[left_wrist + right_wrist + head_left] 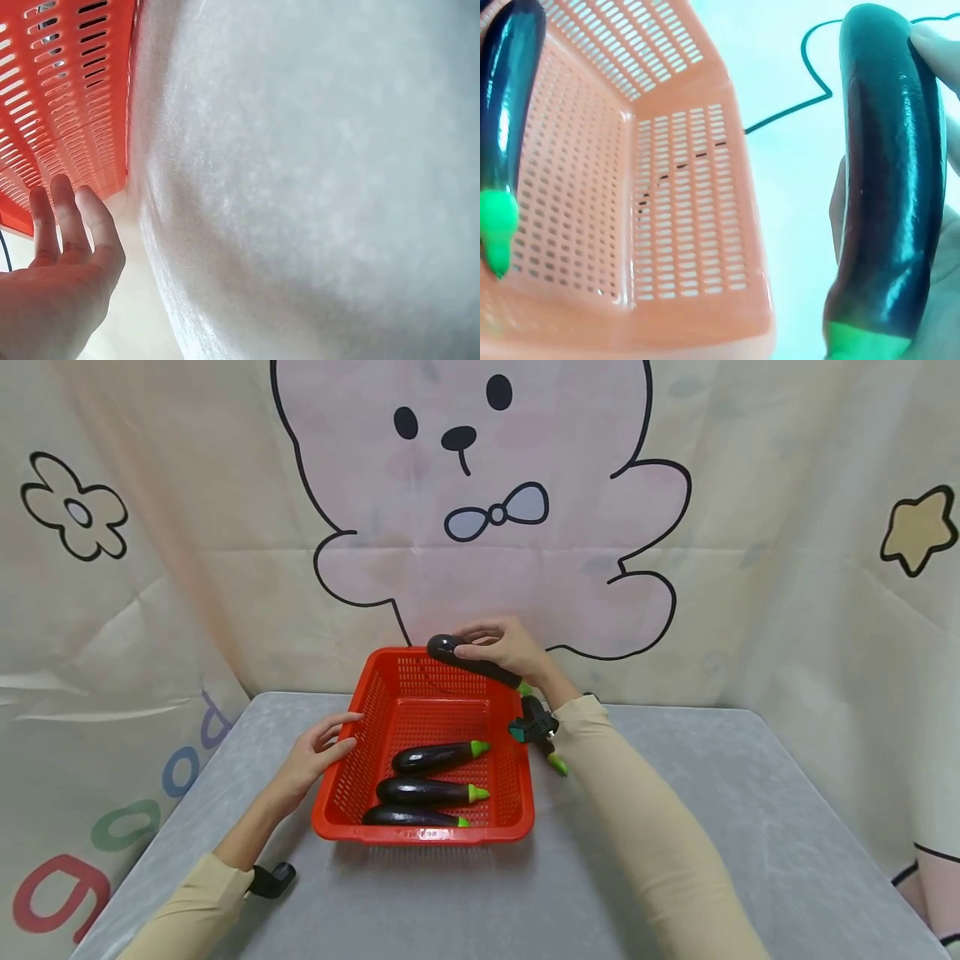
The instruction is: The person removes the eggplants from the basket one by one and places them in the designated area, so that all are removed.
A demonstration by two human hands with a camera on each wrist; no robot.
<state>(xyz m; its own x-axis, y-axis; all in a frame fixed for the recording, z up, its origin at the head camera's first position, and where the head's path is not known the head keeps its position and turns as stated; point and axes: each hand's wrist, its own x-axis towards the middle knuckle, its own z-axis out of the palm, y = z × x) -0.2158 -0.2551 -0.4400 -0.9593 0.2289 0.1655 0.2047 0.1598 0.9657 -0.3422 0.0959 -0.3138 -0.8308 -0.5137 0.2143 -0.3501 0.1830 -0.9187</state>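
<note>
Soft, bright light casts faint shadows on the table (697,752), with the right wrist view pale and cyan-tinted.

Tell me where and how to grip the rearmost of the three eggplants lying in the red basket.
Likely best from above: pinch the rearmost eggplant across the middle of its dark body. It lies left to right, green stem to the right; behind it, the red basket's bare floor leaves finger room, while the walls may hinder a low approach.
</note>
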